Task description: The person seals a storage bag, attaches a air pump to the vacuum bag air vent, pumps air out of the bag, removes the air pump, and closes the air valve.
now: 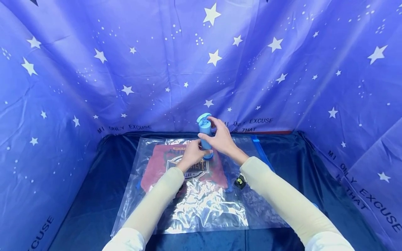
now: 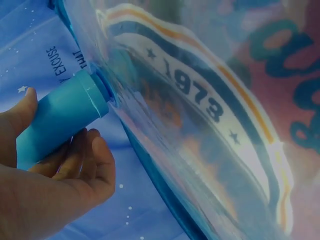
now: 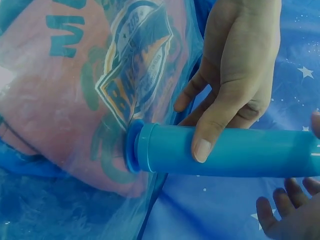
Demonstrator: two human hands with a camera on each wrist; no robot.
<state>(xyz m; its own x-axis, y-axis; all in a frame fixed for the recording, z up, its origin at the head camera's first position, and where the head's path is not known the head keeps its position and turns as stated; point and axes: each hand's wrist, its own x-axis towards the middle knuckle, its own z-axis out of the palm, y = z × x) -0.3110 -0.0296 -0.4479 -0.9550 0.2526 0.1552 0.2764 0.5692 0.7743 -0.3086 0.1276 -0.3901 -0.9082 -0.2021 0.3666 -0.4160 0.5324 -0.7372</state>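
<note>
A blue hand pump [image 1: 205,139] stands upright on a clear plastic storage bag [image 1: 213,205], its flared foot against the film. Lower on the barrel, my left hand [image 1: 192,153] grips it, the thumb [image 3: 203,150] lying along its side in the right wrist view. My right hand [image 1: 221,137] holds the upper barrel just below the pump's light blue top [image 1: 204,117], thumb in front and fingers behind. Inside the bag lies a folded red garment [image 1: 157,164] with a printed badge reading 1973.
Dark blue cloth [image 1: 91,195] covers the surface under the bag. Beside the right forearm sits a small black and yellow-green item [image 1: 240,182]. A blue strip [image 1: 263,153] runs along the bag's right edge. Purple star-printed curtains [image 1: 169,69] enclose the back and sides.
</note>
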